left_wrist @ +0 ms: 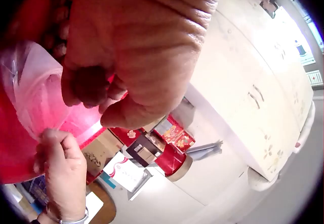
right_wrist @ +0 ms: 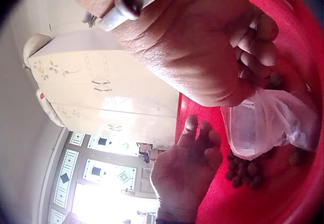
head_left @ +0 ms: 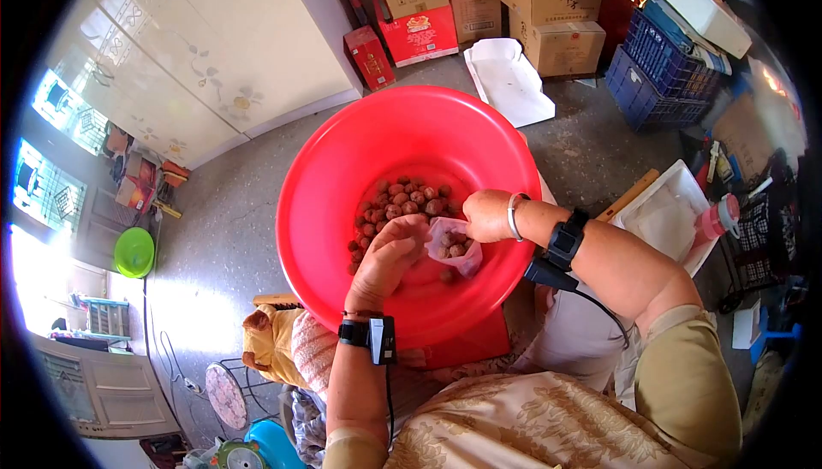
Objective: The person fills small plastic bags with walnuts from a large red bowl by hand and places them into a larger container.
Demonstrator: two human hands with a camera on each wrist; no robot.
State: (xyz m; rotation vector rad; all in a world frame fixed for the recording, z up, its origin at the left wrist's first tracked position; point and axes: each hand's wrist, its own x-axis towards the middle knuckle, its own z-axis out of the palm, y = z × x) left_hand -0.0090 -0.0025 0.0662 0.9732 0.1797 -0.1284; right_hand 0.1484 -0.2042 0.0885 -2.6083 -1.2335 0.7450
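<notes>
A large red plastic basin (head_left: 312,187) holds a heap of brown, rough-shelled walnuts (head_left: 400,204). My right hand (head_left: 488,216) pinches the rim of a thin clear plastic bag (right_wrist: 273,120), keeping its mouth spread inside the basin. Several walnuts lie in the bag, as the head view shows. My left hand (head_left: 387,257) is beside the bag's mouth, over the basin. Its fingers curl round a dark walnut (left_wrist: 92,85), seen between fingers and thumb in the left wrist view.
Cardboard boxes (head_left: 552,45) and blue crates (head_left: 655,75) stand beyond the basin, with a white foam tray (head_left: 509,84) on the floor. A white bin (head_left: 664,221) sits at the right. A green bowl (head_left: 134,252) and a round stool (head_left: 226,394) are at the left.
</notes>
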